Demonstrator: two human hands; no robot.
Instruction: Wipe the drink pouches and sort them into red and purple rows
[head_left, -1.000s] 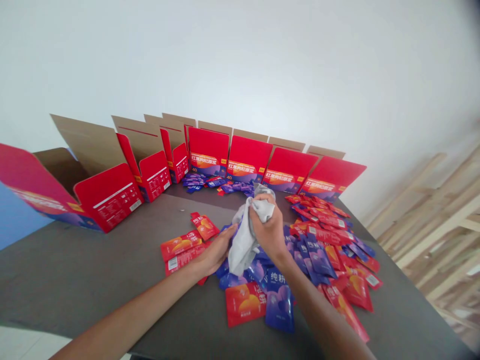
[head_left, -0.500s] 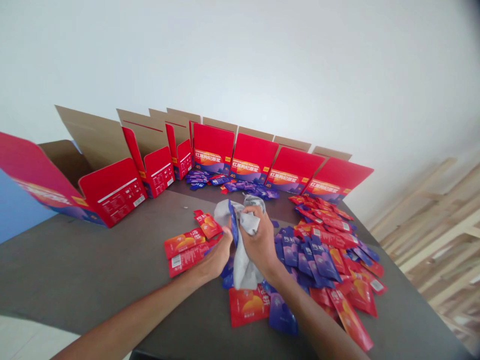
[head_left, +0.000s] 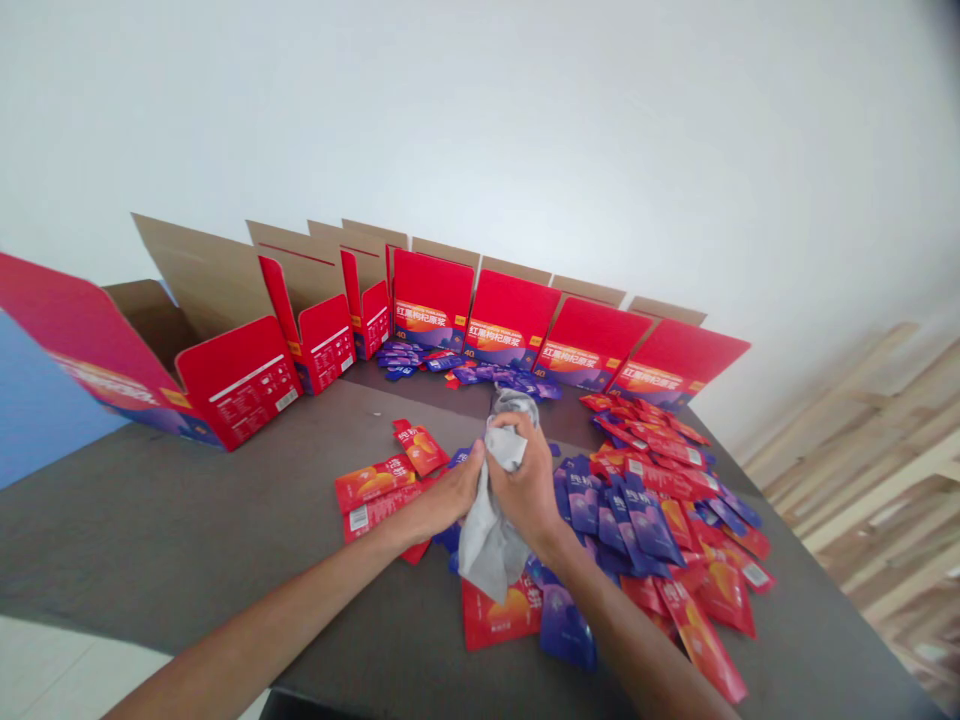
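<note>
My right hand (head_left: 525, 480) is wrapped round a bunched grey cloth (head_left: 491, 560), whose loose end hangs over the sachets in front of me. Pressed against the cloth's left side is my left hand (head_left: 457, 490), its thumb up and its fingers closed. A purple sachet (head_left: 460, 458) shows just beyond those fingers; my hand and the cloth cover most of it. Several red sachets (head_left: 379, 483) lie to the left of my left hand. Under the cloth's lower end is a red sachet (head_left: 495, 625), with a purple one (head_left: 566, 630) beside it.
Along the back and left stand several red boxes (head_left: 431, 285) with raised flaps. Purple sachets (head_left: 510, 378) lie before the back boxes. A large mixed heap of red and purple sachets (head_left: 652, 520) spreads at right on the dark table (head_left: 247, 520). Wooden slats (head_left: 892, 480) stand beyond its right edge.
The purple sachet stood edge-on between my hands; now it is mostly hidden. My left hand has moved right, against the cloth. The cloth's left flap has swung in.
</note>
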